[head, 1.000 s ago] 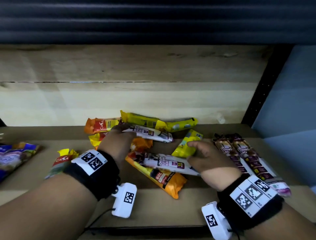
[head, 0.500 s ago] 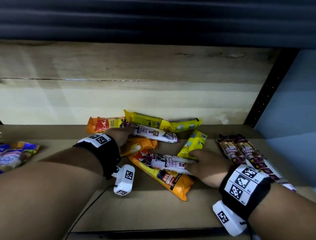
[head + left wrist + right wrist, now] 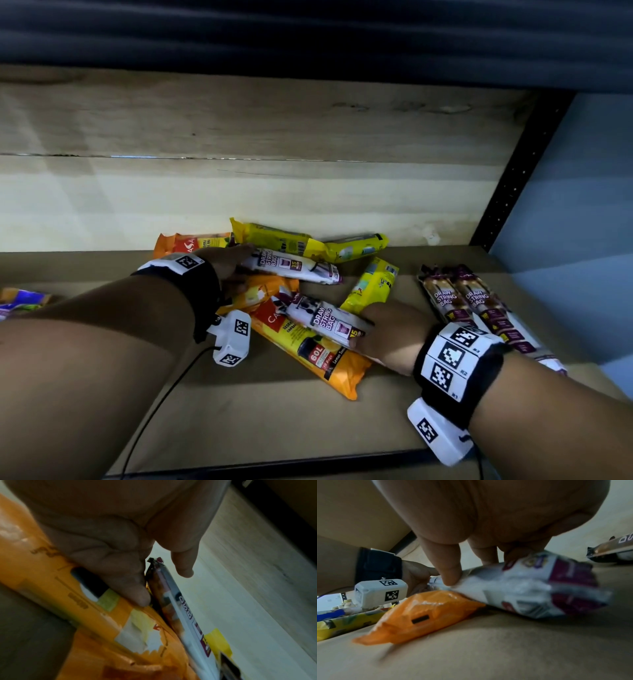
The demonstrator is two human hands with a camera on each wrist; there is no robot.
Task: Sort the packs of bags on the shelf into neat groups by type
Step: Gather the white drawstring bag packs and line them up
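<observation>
A jumble of bag packs lies mid-shelf. My right hand (image 3: 363, 329) grips the near white drawstring-bag pack (image 3: 325, 318), thumb on top and fingers behind it (image 3: 469, 570); the pack (image 3: 530, 588) rests across an orange pack (image 3: 308, 353). My left hand (image 3: 236, 257) reaches to the left end of the far white drawstring-bag pack (image 3: 291, 267). In the left wrist view its thumb and fingers (image 3: 163, 585) straddle that pack's crimped end (image 3: 173, 601), and a gap shows beside the thumb. Yellow packs (image 3: 371, 287) and other orange packs (image 3: 191, 243) lie around.
Two brown drawstring-bag packs (image 3: 466, 301) lie side by side at the right. A colourful pack (image 3: 20, 298) sits at the far left. The wooden back wall (image 3: 274, 192) stands close behind the pile, and a black upright (image 3: 513, 178) bounds the right side.
My right hand dropped from hovering over the pile and closed on the near white pack. My left arm reached further in, its hand staying at the far white pack's end.
</observation>
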